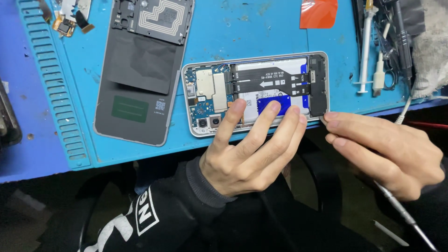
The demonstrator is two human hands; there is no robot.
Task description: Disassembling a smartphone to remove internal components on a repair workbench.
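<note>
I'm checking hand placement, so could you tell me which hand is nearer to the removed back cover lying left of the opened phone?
Left. The left hand rests its fingers on the opened phone, beside the back cover. The right hand is at the phone's far end, holding a metal tool.

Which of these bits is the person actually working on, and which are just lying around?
In use:
opened phone, pressed by left hand
metal tool in right hand

Lying about:
back cover
syringe
red piece
small loose part
</note>
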